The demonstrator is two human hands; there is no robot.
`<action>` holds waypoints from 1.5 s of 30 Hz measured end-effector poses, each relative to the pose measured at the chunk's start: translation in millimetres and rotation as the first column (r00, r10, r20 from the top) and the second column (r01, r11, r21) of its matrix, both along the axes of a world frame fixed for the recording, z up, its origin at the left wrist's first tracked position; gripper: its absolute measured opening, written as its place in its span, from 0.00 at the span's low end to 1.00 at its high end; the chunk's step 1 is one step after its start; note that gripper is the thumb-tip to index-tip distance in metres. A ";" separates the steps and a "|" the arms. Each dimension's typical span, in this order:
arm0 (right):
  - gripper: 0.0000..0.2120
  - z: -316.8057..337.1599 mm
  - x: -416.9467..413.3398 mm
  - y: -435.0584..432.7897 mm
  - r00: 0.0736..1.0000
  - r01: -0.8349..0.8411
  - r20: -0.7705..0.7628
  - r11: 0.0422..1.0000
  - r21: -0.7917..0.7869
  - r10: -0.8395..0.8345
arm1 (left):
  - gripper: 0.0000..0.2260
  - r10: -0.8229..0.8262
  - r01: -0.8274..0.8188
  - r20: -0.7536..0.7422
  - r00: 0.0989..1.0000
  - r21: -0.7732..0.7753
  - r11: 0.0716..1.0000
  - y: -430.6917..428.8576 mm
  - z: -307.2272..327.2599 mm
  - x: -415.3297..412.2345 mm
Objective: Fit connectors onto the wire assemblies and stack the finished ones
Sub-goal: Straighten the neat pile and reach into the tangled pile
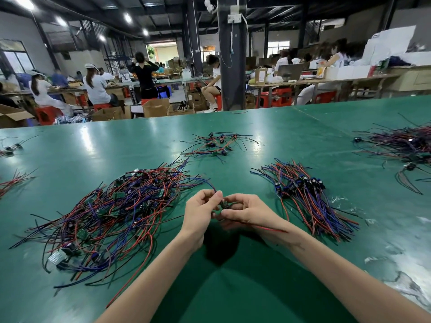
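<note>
Both my hands meet over the green table (233, 287), just above its middle. My left hand (201, 209) pinches a blue wire of one wire assembly (225, 203) between thumb and fingers. My right hand (245, 212) grips the same assembly's small green board, and a red wire trails back over my right wrist. A big loose tangle of red, blue and black wire assemblies (112, 217) lies to the left. An orderly stack of assemblies with blue connectors (303, 194) lies to the right.
A smaller group of assemblies (217, 144) lies farther back in the middle, and another heap (401, 145) sits at the far right. A few loose wires (11, 180) lie at the left edge. Scuffed white patches (396, 276) mark the near right surface. Seated workers and benches fill the hall beyond.
</note>
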State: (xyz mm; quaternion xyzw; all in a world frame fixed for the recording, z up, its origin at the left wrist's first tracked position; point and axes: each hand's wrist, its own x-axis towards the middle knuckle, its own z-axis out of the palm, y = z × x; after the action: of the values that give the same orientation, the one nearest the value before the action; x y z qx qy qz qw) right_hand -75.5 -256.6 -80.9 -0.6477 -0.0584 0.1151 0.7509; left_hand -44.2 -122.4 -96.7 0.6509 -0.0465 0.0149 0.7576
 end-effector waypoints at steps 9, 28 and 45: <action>0.12 -3.8 -3.7 10.4 0.998 0.046 -0.061 0.979 0.197 -0.035 | 0.04 0.015 -0.019 -0.045 0.999 -0.087 0.996 1.7 3.6 0.7; 0.09 -1.7 -3.2 12.8 0.986 0.142 -0.091 0.990 -0.006 -0.142 | 0.05 -0.110 0.106 -0.075 0.991 -0.066 0.992 1.5 3.6 2.5; 0.18 -5.3 -8.3 20.7 0.973 0.229 0.049 0.945 -0.232 -0.224 | 0.07 0.121 -0.183 0.202 0.972 0.324 0.928 17.8 1.5 23.8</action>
State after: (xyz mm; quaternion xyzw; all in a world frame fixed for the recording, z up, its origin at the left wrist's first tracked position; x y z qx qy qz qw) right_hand -83.7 -235.9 -86.2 -0.7358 0.0222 0.0270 0.6763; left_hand -20.4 -104.6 -95.2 0.7697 -0.0651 0.1236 0.6230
